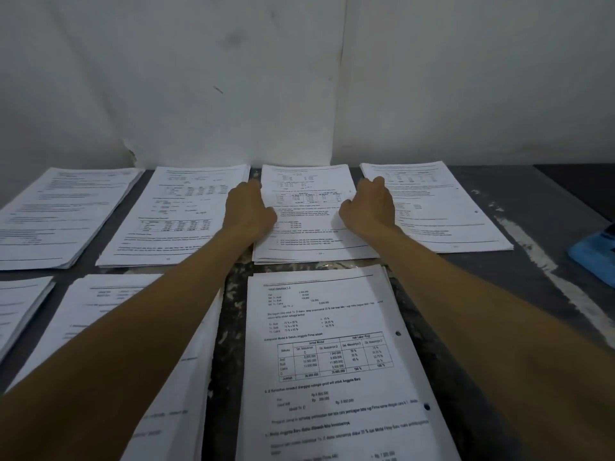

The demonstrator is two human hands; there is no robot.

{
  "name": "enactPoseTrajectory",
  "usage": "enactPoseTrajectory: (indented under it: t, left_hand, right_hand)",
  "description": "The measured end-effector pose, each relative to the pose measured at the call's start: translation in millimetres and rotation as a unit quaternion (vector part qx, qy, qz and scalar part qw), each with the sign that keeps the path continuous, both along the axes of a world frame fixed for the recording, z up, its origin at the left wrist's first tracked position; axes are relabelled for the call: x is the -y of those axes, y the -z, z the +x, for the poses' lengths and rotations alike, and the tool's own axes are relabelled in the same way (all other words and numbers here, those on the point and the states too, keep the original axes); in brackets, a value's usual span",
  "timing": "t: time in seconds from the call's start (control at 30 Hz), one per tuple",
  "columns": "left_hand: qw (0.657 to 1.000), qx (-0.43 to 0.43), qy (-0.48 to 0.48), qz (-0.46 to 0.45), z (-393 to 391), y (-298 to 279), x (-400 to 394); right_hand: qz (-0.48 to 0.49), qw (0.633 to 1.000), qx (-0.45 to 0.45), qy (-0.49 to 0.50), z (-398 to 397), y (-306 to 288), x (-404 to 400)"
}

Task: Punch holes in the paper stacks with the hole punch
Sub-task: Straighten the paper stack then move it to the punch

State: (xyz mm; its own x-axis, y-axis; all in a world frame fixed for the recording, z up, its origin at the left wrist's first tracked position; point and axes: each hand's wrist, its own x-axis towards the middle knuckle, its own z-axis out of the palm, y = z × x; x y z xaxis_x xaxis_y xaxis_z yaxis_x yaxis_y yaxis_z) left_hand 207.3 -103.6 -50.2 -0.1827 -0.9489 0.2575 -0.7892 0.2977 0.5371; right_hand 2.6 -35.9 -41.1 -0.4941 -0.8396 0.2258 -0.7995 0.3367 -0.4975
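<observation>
A dark table (492, 277) carries printed paper stacks in two rows. The near stack (336, 361) at six o'clock shows two punched holes on its right edge. The far middle stack (307, 211), toward twelve o'clock, lies between both hands: the left hand (249, 207) curls round its left edge, the right hand (369, 204) round its right edge (fingertips hidden). A blue object (594, 254) sits at three o'clock.

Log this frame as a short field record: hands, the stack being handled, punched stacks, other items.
left hand: grips left edge of third back stack
right hand: grips that stack's right edge
near stack: two holes on right margin, punched
rightmost back stack: one hole visible on right margin
hole punch: not identifiable
blue object: at table's right edge, cut off
table: dark, scuffed
</observation>
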Motion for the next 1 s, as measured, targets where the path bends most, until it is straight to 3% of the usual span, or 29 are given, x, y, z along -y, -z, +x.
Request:
enactPoseTrajectory:
  t: [0.3,0.6,0.83,1.0]
  left_hand:
    - [0.999,-0.012,-0.009,-0.036,30.3,-31.3,-46.1]
    - [0.998,0.016,-0.030,-0.054,112.9,-53.3,-121.0]
    - [0.997,0.024,-0.066,-0.015,195.9,-27.6,-171.1]
    - [0.994,0.046,-0.102,0.015,238.6,0.3,-191.0]
  right_hand:
    - [-0.039,0.995,0.007,-0.089,61.8,-25.4,-29.7]
    - [-0.055,0.989,0.040,-0.130,136.0,-24.5,-87.0]
    - [-0.037,0.973,0.061,-0.218,203.0,-10.5,-131.1]
    - [0.023,0.966,0.019,-0.258,234.2,2.7,-143.1]
